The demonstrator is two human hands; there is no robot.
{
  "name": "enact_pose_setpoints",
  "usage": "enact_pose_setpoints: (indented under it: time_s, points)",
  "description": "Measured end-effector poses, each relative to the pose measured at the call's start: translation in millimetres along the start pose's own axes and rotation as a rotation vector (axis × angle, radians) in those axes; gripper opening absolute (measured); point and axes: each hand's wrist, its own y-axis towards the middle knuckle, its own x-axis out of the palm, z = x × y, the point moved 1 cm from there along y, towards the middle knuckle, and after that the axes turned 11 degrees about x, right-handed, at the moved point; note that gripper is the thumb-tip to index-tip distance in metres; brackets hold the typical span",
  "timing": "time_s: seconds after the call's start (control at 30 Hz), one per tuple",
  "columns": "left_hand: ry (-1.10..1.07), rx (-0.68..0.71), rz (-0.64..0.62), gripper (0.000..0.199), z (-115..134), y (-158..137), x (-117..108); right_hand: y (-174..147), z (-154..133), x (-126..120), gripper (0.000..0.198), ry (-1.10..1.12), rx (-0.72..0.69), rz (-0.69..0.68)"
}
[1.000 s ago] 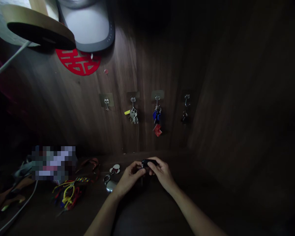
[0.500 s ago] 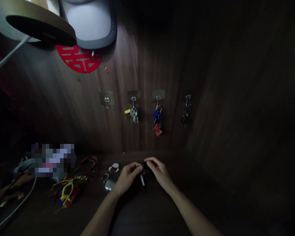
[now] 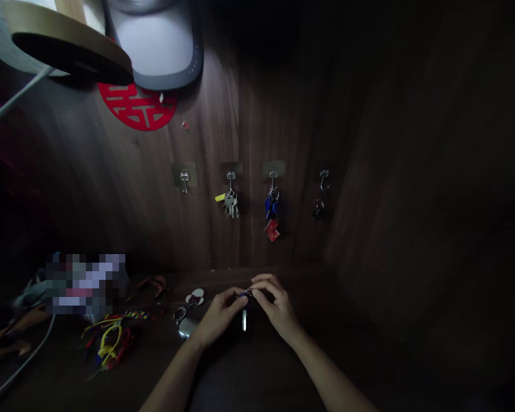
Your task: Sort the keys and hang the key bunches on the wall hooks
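Low in the middle of the head view, my left hand [image 3: 224, 312] pinches a key [image 3: 244, 320] by its dark bluish head, and the silvery blade points down. My right hand [image 3: 276, 300] meets it from the right, its thumb and fingers closed on a small metal key ring [image 3: 248, 292] at the top of the key. Fingers cover most of the ring. Left of my left hand lies a keychain with a rounded silver fob [image 3: 187, 327] and a white bow-like charm [image 3: 195, 297].
Wall hooks hold a key bunch with a yellow tag [image 3: 230, 204], blue keys [image 3: 272, 204] and a dark key ring [image 3: 320, 209]; the leftmost hook [image 3: 184, 182] is bare. Colourful cords [image 3: 111, 343] lie at left. Above hang a grey cap [image 3: 157, 46] and a red cut-out ornament [image 3: 139, 109].
My right fingers have come in closer to my left hand and now pinch the ring. The key blade hangs straighter down. The whole view has shifted slightly.
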Motion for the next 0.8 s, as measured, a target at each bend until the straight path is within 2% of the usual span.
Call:
enact_pose_setpoints:
  time_s: [0.23,0.4,0.63,0.8]
  points:
    - [-0.073,-0.063,0.037,0.039,-4.4,0.9,0.8,5.4,-1.6,-12.0,0.019,0.186,0.129,0.078]
    - [-0.089,-0.084,0.054,0.038,-5.0,0.0,0.8,8.1,2.1,-20.2,0.022,0.291,0.196,0.146]
    - [-0.108,-0.088,0.071,0.039,-5.7,-0.1,0.9,15.9,13.3,-40.6,0.022,0.488,0.328,0.341]
    - [-0.102,-0.094,0.043,0.038,-7.2,0.1,1.1,25.4,6.8,-59.9,0.023,0.552,0.331,0.432]
